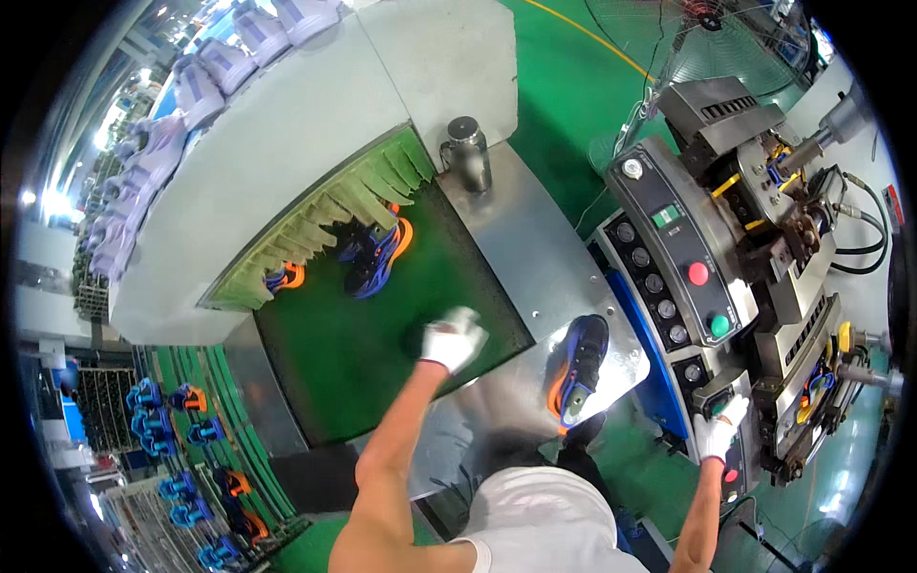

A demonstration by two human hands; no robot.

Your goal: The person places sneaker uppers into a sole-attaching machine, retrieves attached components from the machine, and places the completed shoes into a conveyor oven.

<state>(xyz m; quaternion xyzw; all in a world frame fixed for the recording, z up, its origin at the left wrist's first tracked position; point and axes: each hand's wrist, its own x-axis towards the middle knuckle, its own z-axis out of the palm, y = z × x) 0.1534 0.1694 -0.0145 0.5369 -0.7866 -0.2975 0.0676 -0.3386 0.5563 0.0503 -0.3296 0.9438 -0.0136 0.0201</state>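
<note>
My left hand [456, 341], in a white glove, hangs over the green conveyor belt [334, 382]; motion blurs its fingers, and I see nothing in it. At the far end of the belt, a black shoe with a blue and orange sole [377, 263] lies beside the hanging green flaps [315, 229], with another orange-edged shoe [287, 277] partly under them. To the right of that hand, a black shoe [581, 368] with orange and blue edges rests on the metal ledge. My gloved right hand [718, 432] touches the machine's control panel [669, 248], fingers spread and holding nothing.
A dark metal mug [468, 153] stands on the steel side table. Pale shoes [201, 86] line the top of the white machine housing [306, 115]. Racks with blue and orange shoe parts [153, 420] are at left. Press clamps [802, 372] and hoses are at right, with a fan [707, 38] behind.
</note>
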